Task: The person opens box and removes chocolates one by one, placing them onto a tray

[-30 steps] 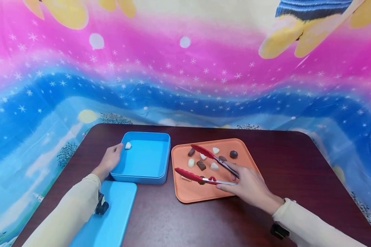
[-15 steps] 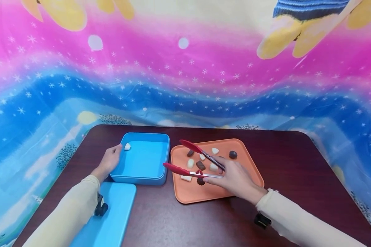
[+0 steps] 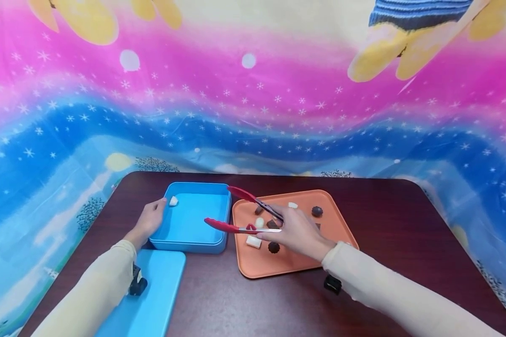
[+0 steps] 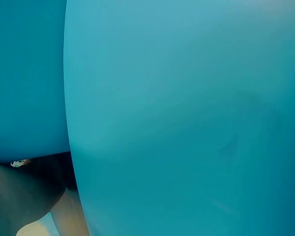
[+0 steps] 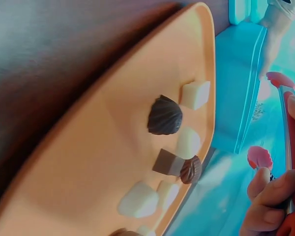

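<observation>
My left hand [image 3: 149, 219] grips the left wall of a square blue box [image 3: 189, 245], thumb at its rim. Inside the box, near the back left corner, lies one small white chocolate [image 3: 174, 201]. My right hand [image 3: 297, 232] holds a pair of red-tipped tongs [image 3: 224, 225]. Their arms are spread, with nothing between the tips, which overlap the box's right side in the head view. Beneath the right hand is an orange tray [image 3: 274, 267] of white and brown chocolates, among them a dark ridged one [image 5: 164, 116] and a white block [image 5: 195, 94]. The hand hides some of them.
A flat blue lid [image 3: 160, 281] lies on the dark wooden table [image 3: 219, 299] in front of the box, partly under the left forearm. Behind the table hangs a patterned cloth [image 3: 253, 117]. The tray stands close to the box's right side.
My right hand has carried the spread tongs leftward, from over the tray to the box's right side. My left hand stays on the box wall.
</observation>
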`<state>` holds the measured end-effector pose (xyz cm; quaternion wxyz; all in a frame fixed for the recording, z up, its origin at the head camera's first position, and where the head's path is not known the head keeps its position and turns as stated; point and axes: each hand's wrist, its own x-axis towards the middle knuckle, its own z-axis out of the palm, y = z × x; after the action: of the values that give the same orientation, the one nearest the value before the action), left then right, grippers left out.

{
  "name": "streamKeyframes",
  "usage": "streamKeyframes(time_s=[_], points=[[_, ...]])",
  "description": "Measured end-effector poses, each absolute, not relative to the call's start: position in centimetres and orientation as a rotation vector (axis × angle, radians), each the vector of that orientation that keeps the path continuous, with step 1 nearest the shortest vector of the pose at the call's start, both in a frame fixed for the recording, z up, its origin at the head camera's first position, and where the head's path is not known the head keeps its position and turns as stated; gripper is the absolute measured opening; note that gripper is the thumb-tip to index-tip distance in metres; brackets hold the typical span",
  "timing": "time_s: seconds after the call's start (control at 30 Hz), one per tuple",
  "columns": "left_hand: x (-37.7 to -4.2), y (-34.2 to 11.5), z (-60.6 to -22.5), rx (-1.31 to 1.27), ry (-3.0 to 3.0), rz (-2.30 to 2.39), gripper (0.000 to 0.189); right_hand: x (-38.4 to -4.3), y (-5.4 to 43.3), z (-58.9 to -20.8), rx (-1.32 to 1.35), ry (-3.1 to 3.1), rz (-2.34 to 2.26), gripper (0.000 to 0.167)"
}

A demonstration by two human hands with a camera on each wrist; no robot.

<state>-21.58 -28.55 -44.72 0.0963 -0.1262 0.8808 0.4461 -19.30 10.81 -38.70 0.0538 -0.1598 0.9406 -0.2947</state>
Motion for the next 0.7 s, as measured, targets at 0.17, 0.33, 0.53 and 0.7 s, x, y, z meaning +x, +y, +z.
streamKeyframes(time_s=[0.17, 0.33, 0.53, 0.7], points=[[-21.6, -28.5, -44.8, -0.386, 2.606, 1.328, 0.069, -20.1, 9.4, -38.7, -0.545, 2.853, -0.916, 0.052], [-21.4, -28.4, -45.3, -0.376, 2.595, 1.327, 0.070, -20.6, 8.2, -38.9, -0.558, 2.819, -0.936, 0.064], [-21.4, -28.0, -45.4, -0.389, 2.577, 1.321, 0.071, -21.3, 6.8, -39.0, -0.564, 2.715, -0.953, 0.068], [-21.5, -28.2, -44.9, -0.410, 2.586, 1.327, 0.073, -22.1, 5.0, -38.8, -0.588, 2.694, -0.900, 0.087]])
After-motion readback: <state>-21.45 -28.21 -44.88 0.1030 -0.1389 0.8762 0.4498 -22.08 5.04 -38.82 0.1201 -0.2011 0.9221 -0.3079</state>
